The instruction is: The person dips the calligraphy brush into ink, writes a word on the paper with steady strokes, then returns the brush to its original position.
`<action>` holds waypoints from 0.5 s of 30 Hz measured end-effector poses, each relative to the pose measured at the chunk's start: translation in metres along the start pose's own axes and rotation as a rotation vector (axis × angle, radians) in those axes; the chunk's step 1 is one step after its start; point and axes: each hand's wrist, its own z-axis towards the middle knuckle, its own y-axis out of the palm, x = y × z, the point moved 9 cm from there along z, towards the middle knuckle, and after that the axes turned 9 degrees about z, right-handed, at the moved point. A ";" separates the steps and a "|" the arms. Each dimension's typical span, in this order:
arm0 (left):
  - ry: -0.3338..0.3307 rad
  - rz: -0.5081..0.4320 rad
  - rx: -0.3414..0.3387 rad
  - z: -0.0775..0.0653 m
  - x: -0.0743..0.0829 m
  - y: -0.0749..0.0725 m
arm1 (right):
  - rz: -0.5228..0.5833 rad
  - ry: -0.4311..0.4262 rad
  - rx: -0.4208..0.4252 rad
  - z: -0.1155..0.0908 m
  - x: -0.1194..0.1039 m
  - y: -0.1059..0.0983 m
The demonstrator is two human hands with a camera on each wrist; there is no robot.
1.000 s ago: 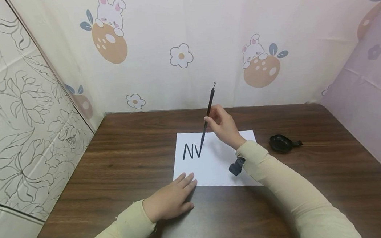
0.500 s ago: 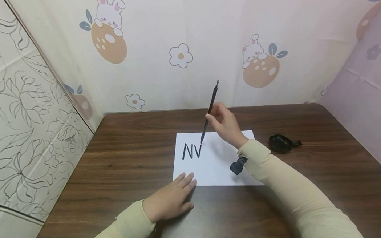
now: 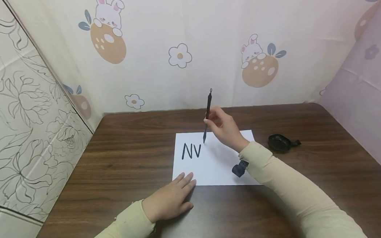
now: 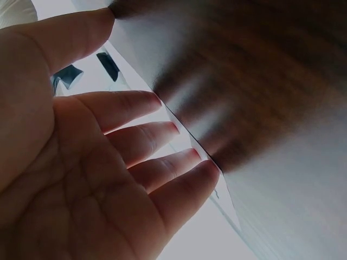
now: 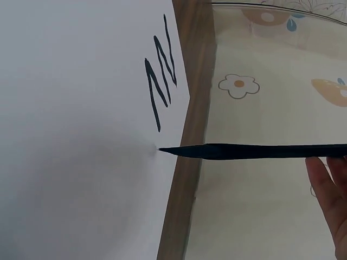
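My right hand (image 3: 225,127) pinches a dark writing brush (image 3: 208,107) by its handle, held nearly upright with a slight tilt. In the right wrist view the brush (image 5: 238,151) has its pointed tip at the paper, just beside the last stroke; whether it touches I cannot tell. On the white paper (image 3: 213,168) stand the black strokes of an N and a V (image 3: 197,151). Flat at the paper's lower left edge lies my left hand (image 3: 170,201), fingertips resting on the sheet. The left wrist view shows its fingers (image 4: 157,168) straight, palm bare.
A small black ink dish (image 3: 279,143) with a short handle stands right of the paper on the brown wooden table (image 3: 130,148). A dark wrist camera (image 3: 239,168) hangs under my right wrist. Patterned sheets (image 3: 212,41) enclose the table at the back and sides.
The brush tip has left the top of the V's right stroke, rising off first. It is now slightly to the right, and the handle stands more upright. My left hand stays in place.
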 end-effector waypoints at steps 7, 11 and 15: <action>0.006 0.003 0.008 0.000 0.001 -0.001 | 0.009 0.002 -0.022 -0.003 -0.002 0.003; 0.004 0.004 0.002 0.001 0.000 0.001 | 0.001 0.003 -0.029 -0.005 -0.002 0.004; 0.003 0.004 -0.001 0.001 0.000 0.001 | -0.015 0.001 -0.032 -0.007 -0.001 0.004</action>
